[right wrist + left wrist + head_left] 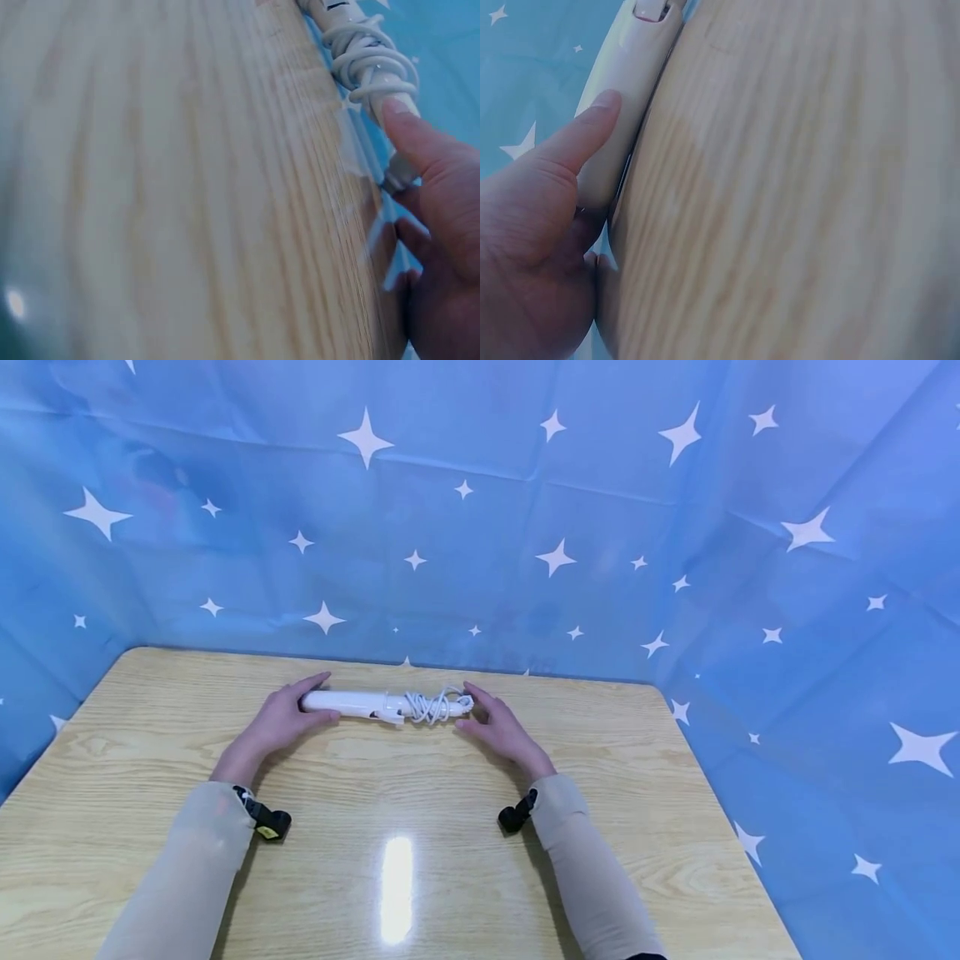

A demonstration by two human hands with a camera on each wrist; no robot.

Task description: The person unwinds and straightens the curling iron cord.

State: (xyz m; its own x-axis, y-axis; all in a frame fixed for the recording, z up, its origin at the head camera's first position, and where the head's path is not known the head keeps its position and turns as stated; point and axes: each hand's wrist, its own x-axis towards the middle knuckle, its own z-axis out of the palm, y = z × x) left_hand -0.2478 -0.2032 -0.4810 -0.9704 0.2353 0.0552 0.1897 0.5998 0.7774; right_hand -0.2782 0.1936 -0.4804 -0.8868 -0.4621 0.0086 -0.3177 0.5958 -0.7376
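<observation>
A white wand-shaped electric appliance (348, 702), probably a hair-styling iron, lies crosswise near the table's far edge. Its white cord (429, 707) is wound in loops about the right part. My left hand (283, 718) holds the left end, thumb on the near side and fingers on the far side. In the left wrist view the thumb lies along the smooth white body (622, 82). At the other end, my right hand (504, 731) has its thumb and fingers on either side of the tip. The right wrist view shows that thumb against the white end beside the coiled cord (371, 60).
The wood-grain table (337, 843) reaches back to a blue curtain (480, 527) with white stars, which also hangs along the left and right sides. Light glares off the tabletop near the front. Black wrist cameras (270, 820) are strapped at both cuffs.
</observation>
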